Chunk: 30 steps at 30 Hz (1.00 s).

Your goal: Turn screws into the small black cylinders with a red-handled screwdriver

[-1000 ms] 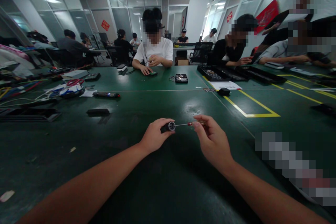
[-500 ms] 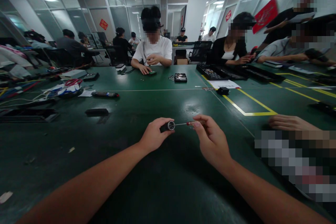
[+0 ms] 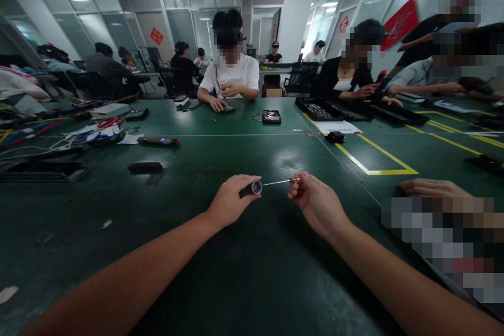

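My left hand (image 3: 232,200) is closed around a small black tube (image 3: 248,189) that resembles a flashlight. Its round, silver-rimmed open end faces right and toward me. In my right hand (image 3: 318,200) is a screwdriver (image 3: 292,180), its reddish, partly see-through handle pinched between thumb and curled fingers. The thin metal shaft points left at the tube's open end. Whether the tip touches the rim or sits just inside cannot be made out. Both hands are above the green table (image 3: 244,273).
A black block (image 3: 145,168) and a dark pen-like tool (image 3: 159,141) lie to the left, near tangled cables (image 3: 104,134). A hard drive (image 3: 271,116) lies ahead. At right, a co-worker's hand (image 3: 433,187) rests close to my right forearm. Another person sits opposite.
My right hand has turned, its fingers curling more around the screwdriver handle, which has shifted slightly right and up. More of the shaft shows. The left hand with the tube has barely moved.
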Motion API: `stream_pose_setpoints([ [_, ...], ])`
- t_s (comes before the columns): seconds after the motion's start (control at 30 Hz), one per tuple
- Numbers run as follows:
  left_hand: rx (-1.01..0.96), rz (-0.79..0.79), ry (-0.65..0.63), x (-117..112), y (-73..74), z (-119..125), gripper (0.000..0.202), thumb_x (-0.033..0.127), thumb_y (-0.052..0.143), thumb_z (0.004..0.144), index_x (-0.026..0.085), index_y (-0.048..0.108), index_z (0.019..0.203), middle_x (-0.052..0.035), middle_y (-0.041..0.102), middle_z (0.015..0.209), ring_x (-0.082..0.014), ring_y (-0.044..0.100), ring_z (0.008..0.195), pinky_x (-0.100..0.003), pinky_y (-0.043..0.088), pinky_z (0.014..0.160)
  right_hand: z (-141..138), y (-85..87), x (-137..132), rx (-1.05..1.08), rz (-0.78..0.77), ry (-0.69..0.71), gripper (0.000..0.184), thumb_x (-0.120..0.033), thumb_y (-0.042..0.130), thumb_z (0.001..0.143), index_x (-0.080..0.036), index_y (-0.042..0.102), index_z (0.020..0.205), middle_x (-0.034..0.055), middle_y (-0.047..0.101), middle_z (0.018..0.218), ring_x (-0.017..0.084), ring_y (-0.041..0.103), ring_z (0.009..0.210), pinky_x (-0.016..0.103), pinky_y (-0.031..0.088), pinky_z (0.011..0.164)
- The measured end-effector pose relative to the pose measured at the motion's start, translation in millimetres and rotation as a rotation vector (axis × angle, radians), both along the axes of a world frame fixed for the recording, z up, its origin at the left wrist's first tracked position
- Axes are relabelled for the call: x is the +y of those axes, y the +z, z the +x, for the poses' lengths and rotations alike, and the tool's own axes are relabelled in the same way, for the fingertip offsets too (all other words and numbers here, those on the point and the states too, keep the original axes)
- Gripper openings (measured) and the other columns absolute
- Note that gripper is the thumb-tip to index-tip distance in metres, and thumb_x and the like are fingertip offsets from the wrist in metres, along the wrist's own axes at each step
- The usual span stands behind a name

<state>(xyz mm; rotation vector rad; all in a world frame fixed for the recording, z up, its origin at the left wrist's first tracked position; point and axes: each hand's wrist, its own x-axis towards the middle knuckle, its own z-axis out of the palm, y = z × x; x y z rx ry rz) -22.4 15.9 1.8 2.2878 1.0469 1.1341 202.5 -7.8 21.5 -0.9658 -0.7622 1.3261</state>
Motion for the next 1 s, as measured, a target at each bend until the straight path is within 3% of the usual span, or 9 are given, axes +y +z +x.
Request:
stream_pose_setpoints([
  [0.13, -0.002, -0.028, 0.014, 0, -1.7, 0, 0.043, 0.023, 0.077, 0.084, 0.023, 0.066, 0.126, -0.0054, 0.07, 0.121, -0.0218, 0.063, 0.115, -0.042, 0.048, 0.104, -4, -1.6, -4, -0.158, 0.179, -0.105, 0.029, -0.05, 0.072, 0.083, -0.022, 0.065, 0.09, -0.0003, 0.063, 0.078, 0.015, 0.059, 0.069, 0.03, 0.053, 0.064],
  [0.37, 0.001, -0.047, 0.015, -3, 1.4, 1, 0.043, 0.023, 0.078, 0.083, 0.023, 0.067, 0.124, -0.0059, 0.07, 0.12, -0.0224, 0.064, 0.113, -0.042, 0.049, 0.102, -7, -3.6, -12, -0.479, 0.349, -0.096, 0.025, -0.047, 0.057, 0.096, -0.023, 0.062, 0.098, 0.0016, 0.065, 0.084, 0.017, 0.063, 0.074, 0.034, 0.054, 0.072],
  [0.47, 0.008, -0.05, 0.019, -2, 1.0, 2, 0.043, 0.023, 0.078, 0.083, 0.023, 0.067, 0.124, -0.0054, 0.07, 0.119, -0.0222, 0.064, 0.113, -0.042, 0.049, 0.101, -6, 0.8, -18, -0.606, 0.406, -0.088, 0.024, -0.044, 0.054, 0.098, -0.022, 0.062, 0.1, 0.0014, 0.064, 0.08, 0.017, 0.061, 0.072, 0.032, 0.051, 0.068],
  [0.6, 0.017, -0.035, 0.015, -1, -0.2, 2, 0.042, 0.022, 0.078, 0.083, 0.023, 0.067, 0.123, -0.0051, 0.071, 0.118, -0.0224, 0.064, 0.111, -0.042, 0.049, 0.1, -7, 7.1, -27, -0.681, 0.395, -0.052, 0.028, -0.046, 0.054, 0.098, -0.021, 0.065, 0.099, -0.0027, 0.056, 0.063, 0.015, 0.054, 0.057, 0.028, 0.043, 0.054],
  [0.73, 0.059, -0.041, 0.001, -2, 0.7, 2, 0.041, 0.023, 0.078, 0.083, 0.023, 0.067, 0.123, -0.0055, 0.072, 0.117, -0.0238, 0.065, 0.11, -0.045, 0.048, 0.1, -9, 11.0, -32, -0.772, 0.337, -0.137, 0.038, -0.05, 0.048, 0.099, -0.02, 0.071, 0.089, -0.0018, 0.055, 0.057, 0.014, 0.05, 0.05, 0.028, 0.038, 0.048],
  [0.9, 0.048, -0.067, 0.005, -2, 1.5, 1, 0.04, 0.023, 0.077, 0.084, 0.023, 0.067, 0.123, -0.0054, 0.071, 0.118, -0.0238, 0.064, 0.112, -0.043, 0.049, 0.1, -8, 11.3, -32, -0.825, 0.397, -0.186, 0.022, -0.039, 0.058, 0.094, -0.022, 0.068, 0.104, 0.0033, 0.072, 0.08, 0.018, 0.064, 0.065, 0.029, 0.046, 0.057],
  [1.0, 0.009, -0.092, 0.012, -1, 0.0, 1, 0.039, 0.021, 0.076, 0.084, 0.024, 0.068, 0.122, -0.0051, 0.071, 0.118, -0.0229, 0.064, 0.112, -0.042, 0.048, 0.101, -8, 12.0, -31, -0.873, 0.423, -0.158, 0.019, -0.038, 0.059, 0.094, -0.022, 0.069, 0.099, 0.0036, 0.073, 0.081, 0.019, 0.065, 0.068, 0.03, 0.047, 0.06],
])
